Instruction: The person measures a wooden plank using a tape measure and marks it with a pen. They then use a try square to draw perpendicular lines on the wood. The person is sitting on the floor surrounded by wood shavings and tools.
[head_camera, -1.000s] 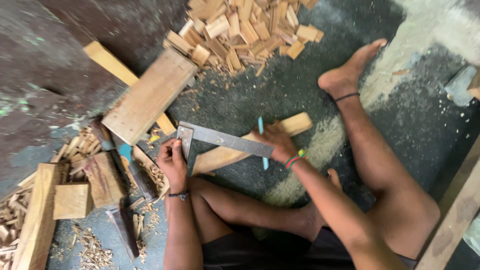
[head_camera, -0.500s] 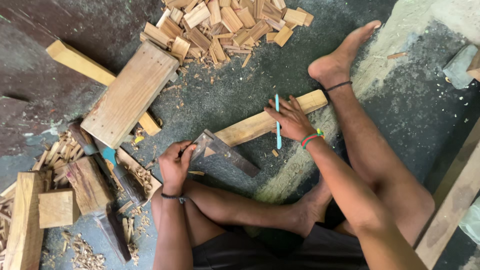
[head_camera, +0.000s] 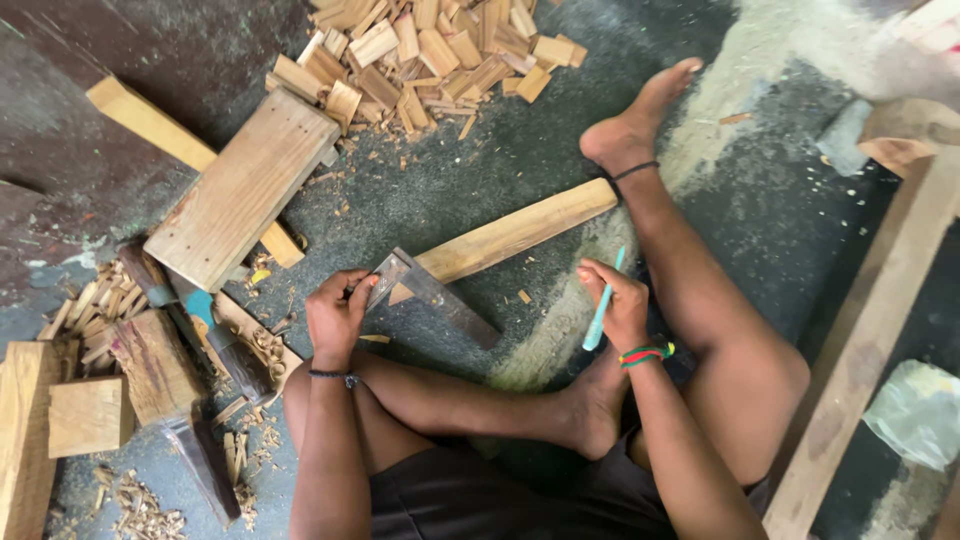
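The floor (head_camera: 480, 190) was dark, gritty concrete w/ sawdust and chips all over, and the person sat cross-legged on it, one leg stretched out to the right.

Nearest in, the left hand (head_camera: 338, 318) was closed round the near end of a metal try square (head_camera: 430, 295), fingers wrapped over the stock; the blade ran off to the right along the floor. The right hand (head_camera: 612, 300) was curled shut on a light blue pencil (head_camera: 602, 305), tip up, held off the wood, near the shin. A beaded band sat on that wrist.

Just beyond the square lay the wooden stick (head_camera: 515, 232), a pale length angled up to the right, its near end touching or under the square's corner — couldn't tell which. Its far end stopped close by the outstretched foot.

Judging by that, the marking step was in hand: square getting set vs. the stick, pencil waiting. Next move prob. calls for the stock snug against the stick's edge and the pencil brought down along the blade.

Left of the person: a hatchet-like tool (head_camera: 190, 310) among offcuts. Farther out, a wide plank (head_camera: 240, 190), then a pile of small wood blocks (head_camera: 420, 50).
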